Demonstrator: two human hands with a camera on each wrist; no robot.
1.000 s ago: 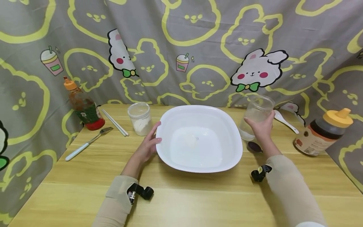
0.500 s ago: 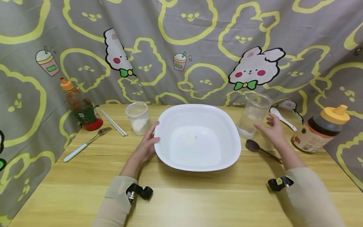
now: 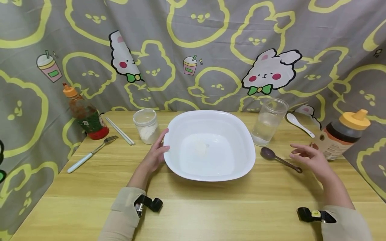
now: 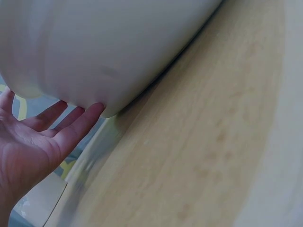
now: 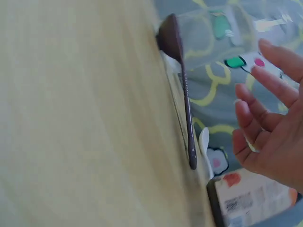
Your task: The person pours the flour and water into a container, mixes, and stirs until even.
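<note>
My left hand (image 3: 154, 156) holds the left rim of a white basin (image 3: 178, 170); the thumb laps over the rim and the other fingers touch the outer wall (image 4: 109, 52). A small pale patch lies on the basin floor. My right hand (image 3: 312, 160) holds nothing, its fingers loosely bent, above the table between a dark ladle-like spoon (image 3: 280, 160) and a brown sauce bottle (image 3: 342, 135) with a yellow cap. In the right wrist view the dark spoon (image 5: 186, 94) lies apart from the fingers. A clear jar (image 3: 266, 125) with some liquid stands right of the basin.
A jar of white powder (image 3: 147, 129) stands left of the basin. Farther left are chopsticks (image 3: 120, 131), a fork (image 3: 93, 153) and a red sauce bottle (image 3: 88, 117). A white spoon (image 3: 300, 125) lies at the back right, before a patterned curtain (image 3: 211, 90).
My right hand has let go of the clear jar and moved right and toward me, uncovering the dark spoon. My left hand stays at the basin's rim.
</note>
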